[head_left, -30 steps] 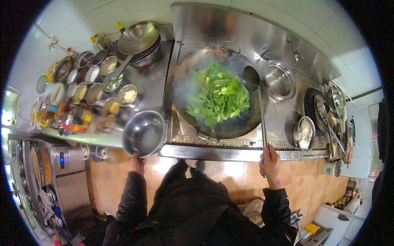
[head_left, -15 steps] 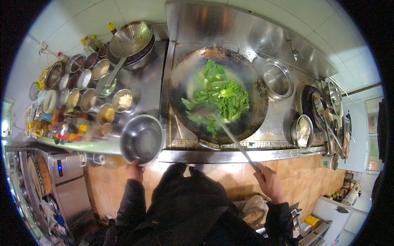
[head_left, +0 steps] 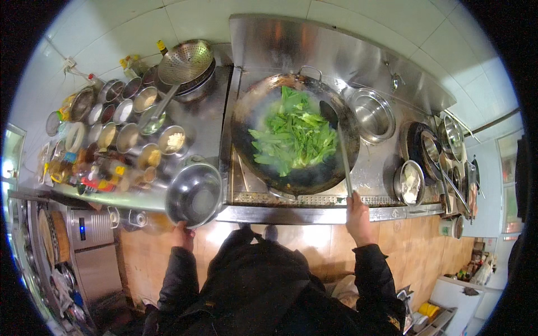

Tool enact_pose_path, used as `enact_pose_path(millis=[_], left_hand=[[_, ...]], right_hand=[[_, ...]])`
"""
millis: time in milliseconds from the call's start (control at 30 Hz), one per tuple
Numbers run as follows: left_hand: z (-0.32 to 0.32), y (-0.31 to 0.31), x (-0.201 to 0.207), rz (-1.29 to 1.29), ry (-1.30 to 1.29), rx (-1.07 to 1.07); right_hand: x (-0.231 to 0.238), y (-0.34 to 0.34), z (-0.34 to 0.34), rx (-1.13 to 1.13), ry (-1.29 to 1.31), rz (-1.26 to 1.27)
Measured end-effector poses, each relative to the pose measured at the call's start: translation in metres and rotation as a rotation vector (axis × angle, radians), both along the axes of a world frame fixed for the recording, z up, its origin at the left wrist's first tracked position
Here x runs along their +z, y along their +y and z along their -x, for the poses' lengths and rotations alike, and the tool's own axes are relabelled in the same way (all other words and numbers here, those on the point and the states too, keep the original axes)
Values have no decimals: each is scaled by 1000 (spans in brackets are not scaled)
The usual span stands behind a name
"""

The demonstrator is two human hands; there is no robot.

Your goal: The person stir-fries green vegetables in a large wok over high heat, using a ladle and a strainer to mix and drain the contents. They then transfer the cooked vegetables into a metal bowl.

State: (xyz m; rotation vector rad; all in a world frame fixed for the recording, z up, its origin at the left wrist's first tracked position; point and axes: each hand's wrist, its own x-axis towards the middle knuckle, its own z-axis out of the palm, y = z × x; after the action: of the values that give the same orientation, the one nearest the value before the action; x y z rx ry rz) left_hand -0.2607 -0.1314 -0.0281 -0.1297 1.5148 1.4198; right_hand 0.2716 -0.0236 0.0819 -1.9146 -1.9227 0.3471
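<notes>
A large dark wok [head_left: 246, 112] on the stove holds a heap of chopped leafy greens [head_left: 294, 134], with faint steam over it. My right hand [head_left: 360, 219] is closed round the long handle of a ladle [head_left: 330, 115]. The ladle's dark head lies at the wok's far right inner side, beside the greens. My left hand [head_left: 184, 234] grips the near rim of a metal bowl [head_left: 194, 196] at the counter's front edge. No food shows inside that bowl. The left fingers are partly hidden beneath it.
Left of the wok stand several small seasoning bowls [head_left: 128, 137], bottles [head_left: 106, 176] and a perforated strainer [head_left: 186, 60] over a pot. To its right are a metal basin [head_left: 372, 115], a bowl with white contents [head_left: 411, 183] and more utensils [head_left: 448, 173]. A steel backsplash [head_left: 330, 50] rises behind.
My right hand has moved the ladle from the near left of the greens to the wok's far right side. The greens have shifted and spread. My left hand still holds the bowl.
</notes>
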Motion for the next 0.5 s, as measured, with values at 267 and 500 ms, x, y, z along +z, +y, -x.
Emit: enact_pose_path(millis=[267,500], left_hand=[[-18,-30,12,-44,4,69],[-34,-75,38,-81,52,157]], right_hand=[[24,8,5,-284,2053,1133],[102,-25,0,-143,1407,921]])
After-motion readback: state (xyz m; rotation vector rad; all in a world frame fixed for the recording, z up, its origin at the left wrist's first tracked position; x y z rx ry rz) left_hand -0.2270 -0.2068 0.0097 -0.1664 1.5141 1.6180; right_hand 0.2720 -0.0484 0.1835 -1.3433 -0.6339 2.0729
